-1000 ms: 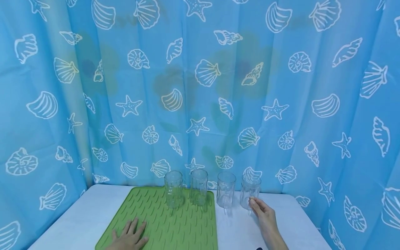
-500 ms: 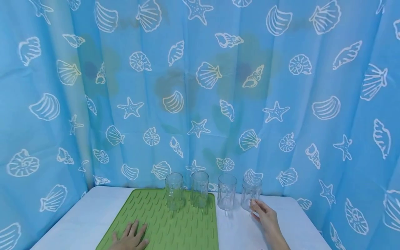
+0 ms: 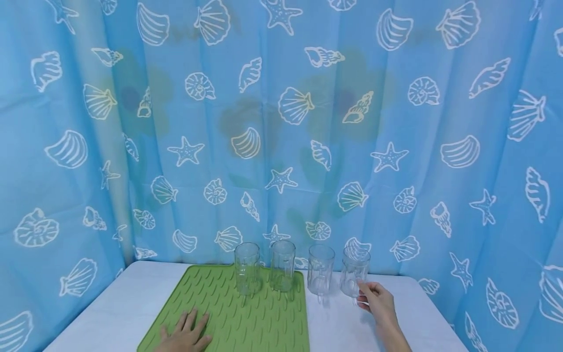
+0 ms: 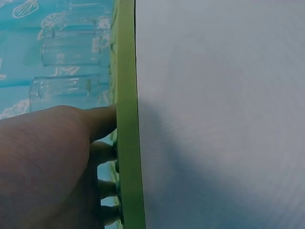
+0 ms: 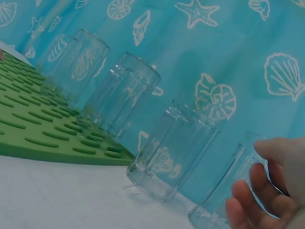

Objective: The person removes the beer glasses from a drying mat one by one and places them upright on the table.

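Note:
My left hand [image 3: 184, 338] lies on the green ridged mat [image 3: 228, 322] with its fingers spread; the left wrist view shows its fingertips along the mat's edge [image 4: 128, 143]. My right hand [image 3: 379, 300] is beside the rightmost clear glass mug [image 3: 354, 266], thumb and fingers loosely bent and parted close to its handle. In the right wrist view the hand [image 5: 271, 186] covers part of that mug. A second glass mug [image 3: 321, 266] stands upright to its left on the white table. Two more mugs, one left [image 3: 248, 266] and one right [image 3: 283, 264], stand on the mat's far part.
The white tabletop [image 3: 338, 327] runs out on both sides of the mat. Behind it hangs a blue curtain [image 3: 290, 210] with white shells and starfish, which also closes in the left and right sides.
My right hand has eased back to the right from the rightmost mug, its fingers loosening at the handle. The left hand stays on the mat, and the mugs stand where they were.

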Action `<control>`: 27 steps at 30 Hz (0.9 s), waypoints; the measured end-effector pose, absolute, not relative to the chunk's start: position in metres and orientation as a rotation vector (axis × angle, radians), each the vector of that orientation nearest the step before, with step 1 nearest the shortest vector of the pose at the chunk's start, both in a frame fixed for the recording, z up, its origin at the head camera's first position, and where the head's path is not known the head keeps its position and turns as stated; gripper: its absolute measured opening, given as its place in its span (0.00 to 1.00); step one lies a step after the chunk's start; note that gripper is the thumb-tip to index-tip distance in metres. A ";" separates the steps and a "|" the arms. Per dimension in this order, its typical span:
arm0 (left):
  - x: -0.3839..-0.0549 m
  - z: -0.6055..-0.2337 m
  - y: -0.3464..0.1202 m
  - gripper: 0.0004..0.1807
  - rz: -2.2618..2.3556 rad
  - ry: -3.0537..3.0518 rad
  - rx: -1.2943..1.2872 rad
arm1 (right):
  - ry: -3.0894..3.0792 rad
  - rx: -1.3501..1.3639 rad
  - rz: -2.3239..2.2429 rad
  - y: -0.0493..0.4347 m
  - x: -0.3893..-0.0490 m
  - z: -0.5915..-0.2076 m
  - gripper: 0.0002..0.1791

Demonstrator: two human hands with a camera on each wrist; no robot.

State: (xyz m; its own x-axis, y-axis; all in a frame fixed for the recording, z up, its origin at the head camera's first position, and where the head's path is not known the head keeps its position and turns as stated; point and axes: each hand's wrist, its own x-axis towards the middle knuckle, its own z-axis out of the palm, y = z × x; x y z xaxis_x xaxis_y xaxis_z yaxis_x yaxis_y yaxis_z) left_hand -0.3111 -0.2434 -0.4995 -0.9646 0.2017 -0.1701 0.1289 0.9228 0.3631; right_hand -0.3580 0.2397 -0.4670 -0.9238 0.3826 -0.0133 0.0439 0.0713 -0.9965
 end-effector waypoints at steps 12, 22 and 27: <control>-0.322 -0.492 -0.241 0.46 0.493 2.872 0.258 | -2.243 -0.280 1.868 0.229 -0.360 -0.447 0.19; -0.324 -0.491 -0.243 0.47 0.510 2.845 0.252 | -2.210 -0.285 1.988 0.235 -0.366 -0.457 0.26; -0.322 -0.485 -0.238 0.44 0.521 2.855 0.268 | -2.222 -0.270 1.977 0.236 -0.364 -0.457 0.27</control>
State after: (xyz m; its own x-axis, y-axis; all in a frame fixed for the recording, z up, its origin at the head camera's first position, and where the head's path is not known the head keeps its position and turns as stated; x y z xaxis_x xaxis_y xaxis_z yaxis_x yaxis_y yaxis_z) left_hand -0.3216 -0.2382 -0.4855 -0.9575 0.2184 -0.1882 0.1378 0.9201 0.3665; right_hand -0.3644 0.2362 -0.4571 -0.9717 0.2361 -0.0036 0.0311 0.1128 -0.9931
